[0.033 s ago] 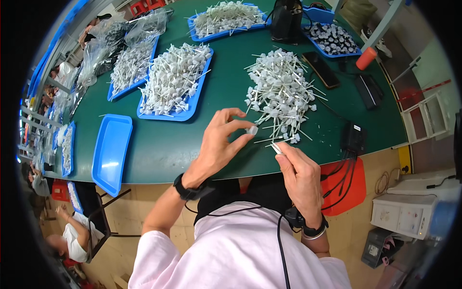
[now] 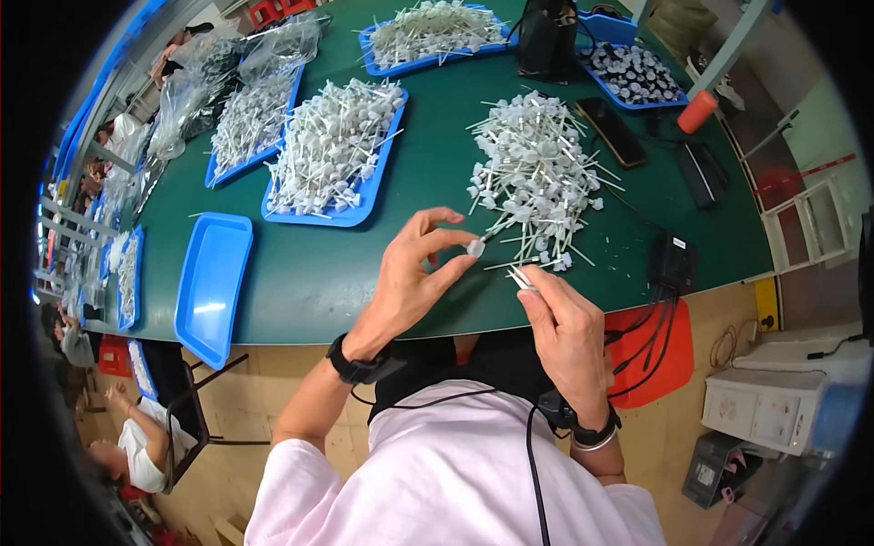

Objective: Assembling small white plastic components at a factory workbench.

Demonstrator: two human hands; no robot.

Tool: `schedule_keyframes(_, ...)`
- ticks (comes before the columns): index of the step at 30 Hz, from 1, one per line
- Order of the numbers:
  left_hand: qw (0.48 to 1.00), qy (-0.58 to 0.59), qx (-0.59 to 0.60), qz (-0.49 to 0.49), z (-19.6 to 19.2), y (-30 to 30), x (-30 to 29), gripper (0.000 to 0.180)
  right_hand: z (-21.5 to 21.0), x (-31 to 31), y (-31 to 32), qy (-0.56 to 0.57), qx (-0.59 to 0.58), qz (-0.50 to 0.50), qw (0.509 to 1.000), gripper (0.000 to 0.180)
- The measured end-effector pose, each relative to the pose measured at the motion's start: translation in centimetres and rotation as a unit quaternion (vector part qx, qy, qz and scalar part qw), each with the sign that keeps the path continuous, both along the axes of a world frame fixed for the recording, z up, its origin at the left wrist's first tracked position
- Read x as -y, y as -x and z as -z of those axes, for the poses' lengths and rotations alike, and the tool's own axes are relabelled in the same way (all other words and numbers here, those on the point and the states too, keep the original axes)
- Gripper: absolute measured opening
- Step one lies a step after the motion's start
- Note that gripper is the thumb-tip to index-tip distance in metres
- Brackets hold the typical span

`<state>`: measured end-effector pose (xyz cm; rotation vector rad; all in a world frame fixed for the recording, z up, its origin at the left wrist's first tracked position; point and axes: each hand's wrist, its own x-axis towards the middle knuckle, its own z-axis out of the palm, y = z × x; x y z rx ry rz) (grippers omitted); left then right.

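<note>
Between thumb and forefinger of my left hand [image 2: 421, 259] is a small translucent white plastic piece [image 2: 475, 247], with a thin stem pointing toward the pile. My right hand [image 2: 569, 323] is closed on a pair of tweezers [image 2: 522, 278], whose tips are slightly parted and point up and left. The tips are a little to the right of the white piece, apart from it. Just beyond both hands lies a loose pile of white stemmed pieces [image 2: 533, 168] on the green table [image 2: 428, 182]. My right fingers hide the rear of the tweezers.
Blue trays of white stemmed pieces stand at left [image 2: 341, 217] and at the back [image 2: 391, 65]. One blue tray [image 2: 208, 282] at the front left is bare. At right are a phone [image 2: 612, 132], a black box [image 2: 671, 262] with cables and a tray of dark-and-clear parts [image 2: 635, 75].
The tips of the tweezers have parted a little more. My left hand with the white piece has shifted very slightly left against the pile.
</note>
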<state>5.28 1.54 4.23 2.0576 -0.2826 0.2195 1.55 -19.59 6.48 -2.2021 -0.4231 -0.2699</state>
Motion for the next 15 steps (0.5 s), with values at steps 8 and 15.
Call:
schedule_keyframes(8, 0.922, 0.348, -0.166, -0.009, 2.8, 4.2, -1.7, 0.025, 1.2, -4.9, -1.3, 0.041, 0.029, -0.091, 0.995, 0.018)
schedule_keyframes(15, 0.912, 0.377, -0.156, -0.040, 3.5, 5.0, -1.2, 0.025, 1.3, -5.5, -1.1, 0.087, 0.030, -0.079, 0.993, 0.019)
